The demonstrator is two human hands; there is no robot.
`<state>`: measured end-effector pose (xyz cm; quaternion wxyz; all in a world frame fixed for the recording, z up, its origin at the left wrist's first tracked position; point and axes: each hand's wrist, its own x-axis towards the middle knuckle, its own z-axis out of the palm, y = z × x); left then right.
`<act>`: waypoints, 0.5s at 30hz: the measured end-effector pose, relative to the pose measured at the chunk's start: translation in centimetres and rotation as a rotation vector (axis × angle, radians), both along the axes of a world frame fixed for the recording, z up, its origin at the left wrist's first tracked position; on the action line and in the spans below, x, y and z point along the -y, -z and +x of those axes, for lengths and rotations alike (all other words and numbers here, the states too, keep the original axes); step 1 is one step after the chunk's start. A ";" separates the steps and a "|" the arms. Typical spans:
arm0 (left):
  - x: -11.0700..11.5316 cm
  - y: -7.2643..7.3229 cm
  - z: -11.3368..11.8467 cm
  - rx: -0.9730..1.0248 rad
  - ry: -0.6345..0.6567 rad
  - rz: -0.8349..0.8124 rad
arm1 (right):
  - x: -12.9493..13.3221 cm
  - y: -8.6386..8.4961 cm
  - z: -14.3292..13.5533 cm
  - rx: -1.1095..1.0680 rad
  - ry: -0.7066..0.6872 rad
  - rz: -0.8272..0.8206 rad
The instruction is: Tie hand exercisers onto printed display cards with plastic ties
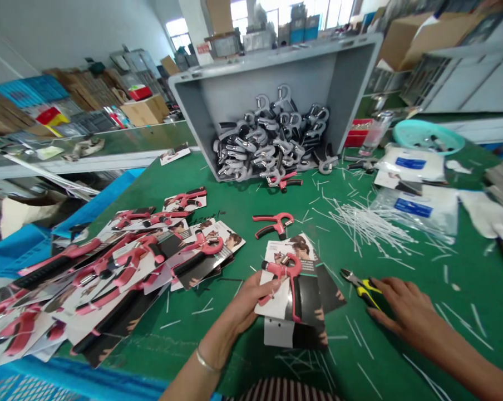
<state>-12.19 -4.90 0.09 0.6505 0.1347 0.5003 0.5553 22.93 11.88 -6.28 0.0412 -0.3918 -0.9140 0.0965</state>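
My left hand pinches the left edge of a printed card with a pink and black hand grip strengthener lying on its front. More cards show partly from under it. My right hand is closed around the yellow and black handles of diagonal cutting pliers, whose jaws point up and left on the table. Just beyond the card lies a loose pink hand grip strengthener. White cable ties are heaped to the right, beyond the pliers.
A grey crate tipped toward me holds many grey grip strengtheners. Carded pink grippers form a pile at left. Plastic bags, a turquoise bowl and a white glove occupy the right side. Cut tie ends litter the green table.
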 end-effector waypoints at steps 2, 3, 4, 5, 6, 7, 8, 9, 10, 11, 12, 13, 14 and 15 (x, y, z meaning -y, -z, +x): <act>-1.1 0.3 1.0 -0.034 -0.029 0.023 | -0.4 -1.4 -0.4 -0.106 0.049 -0.188; -1.3 0.4 1.3 -0.071 -0.062 0.044 | -0.3 -2.4 -0.7 -0.188 0.094 -0.340; -1.4 0.5 1.4 -0.120 -0.090 0.070 | 0.1 -3.5 -1.0 -0.290 0.151 -0.523; -1.3 0.5 1.5 -0.176 -0.111 0.093 | 0.6 -4.5 -1.4 -0.402 0.202 -0.728; -1.1 0.6 1.5 -0.235 -0.123 0.110 | 1.4 -5.4 -1.9 -0.508 0.242 -0.931; -0.9 0.7 1.5 -0.293 -0.129 0.118 | 2.3 -6.1 -2.5 -0.596 0.262 -1.104; -0.6 0.8 1.4 -0.346 -0.130 0.116 | 3.1 -6.7 -3.2 -0.641 0.255 -1.231; -0.4 0.9 1.3 -0.391 -0.126 0.106 | 3.9 -7.0 -4.1 -0.652 0.229 -1.290; -0.2 1.1 1.3 -0.429 -0.120 0.097 | 4.5 -7.2 -5.0 -0.622 0.181 -1.282; 0.0 1.2 1.2 -0.460 -0.115 0.088 | 4.9 -7.3 -6.1 -0.576 0.121 -1.194; 0.1 1.3 1.2 -0.486 -0.112 0.082 | 5.0 -7.2 -7.1 -0.524 0.050 -1.035; 0.1 1.4 1.2 -0.506 -0.111 0.080 | 4.8 -7.1 -8.0 -0.464 -0.034 -0.831; 0.2 1.4 1.2 -0.517 -0.113 0.082 | 4.5 -7.0 -8.9 -0.395 -0.123 -0.612; 0.2 1.4 1.1 -0.520 -0.117 0.085 | 4.1 -7.0 -9.6 -0.325 -0.211 -0.405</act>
